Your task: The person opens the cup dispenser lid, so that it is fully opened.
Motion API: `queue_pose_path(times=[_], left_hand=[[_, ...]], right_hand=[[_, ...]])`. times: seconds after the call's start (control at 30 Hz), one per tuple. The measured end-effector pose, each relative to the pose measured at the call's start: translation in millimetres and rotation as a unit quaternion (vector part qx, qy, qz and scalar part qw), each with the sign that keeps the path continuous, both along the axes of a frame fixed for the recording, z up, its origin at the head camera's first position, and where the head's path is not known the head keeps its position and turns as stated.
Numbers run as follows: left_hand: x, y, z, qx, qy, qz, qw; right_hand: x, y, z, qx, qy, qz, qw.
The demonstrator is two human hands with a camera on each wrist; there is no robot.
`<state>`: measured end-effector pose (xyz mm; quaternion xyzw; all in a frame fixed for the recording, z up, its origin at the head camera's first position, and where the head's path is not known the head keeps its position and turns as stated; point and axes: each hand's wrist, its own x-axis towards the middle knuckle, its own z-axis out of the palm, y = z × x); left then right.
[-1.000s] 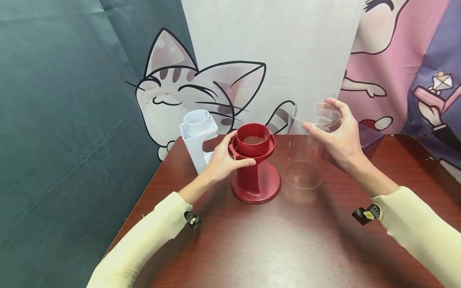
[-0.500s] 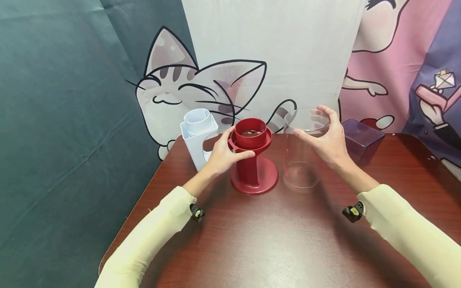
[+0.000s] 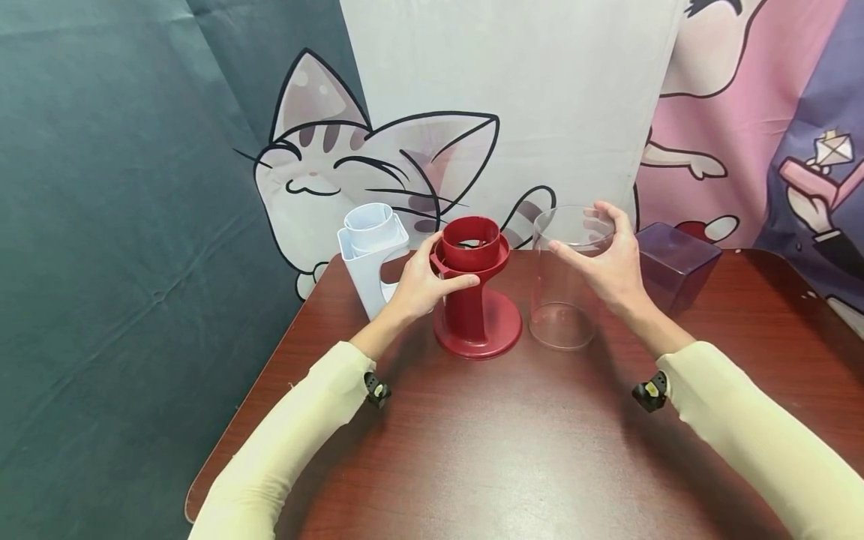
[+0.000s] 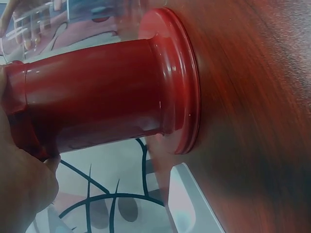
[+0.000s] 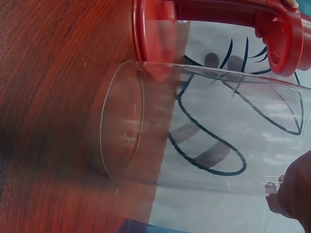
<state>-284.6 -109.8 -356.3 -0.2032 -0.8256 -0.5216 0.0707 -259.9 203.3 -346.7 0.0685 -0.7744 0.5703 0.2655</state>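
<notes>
My left hand [image 3: 421,281] grips the collar of a red plastic stand [image 3: 467,311], thumb in front and fingers round the left side. This stand has a round base, a thick column and a short open tube on top. In the left wrist view its column [image 4: 97,92] fills the middle. To its right, a tall clear cylinder [image 3: 560,289] stands upright. My right hand [image 3: 610,259] holds that cylinder near the top rim, thumb and fingers spread round it. The right wrist view shows the cylinder's lower rim at the tabletop, beside the red base [image 5: 153,34].
A white holder [image 3: 364,262] with a round tube on top stands left of the red stand, behind my left hand. A purple translucent box [image 3: 678,262] sits at the back right. The brown table [image 3: 526,450] meets a printed cloth backdrop [image 3: 574,97] at its far edge.
The red stand has shifted a little away from me. My right hand and the clear cylinder have moved left, closer to the stand, uncovering more of the purple box.
</notes>
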Motion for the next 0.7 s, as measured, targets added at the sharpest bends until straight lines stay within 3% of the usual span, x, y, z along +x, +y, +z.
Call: queue_pose_path(times=[0.7], left_hand=[[-16.2,9.6,-5.5,0.04,-0.017,-0.002,0.9991]], right_hand=[[-13.1,-4,-7.4,-0.019,-0.014,0.001,0.9997]])
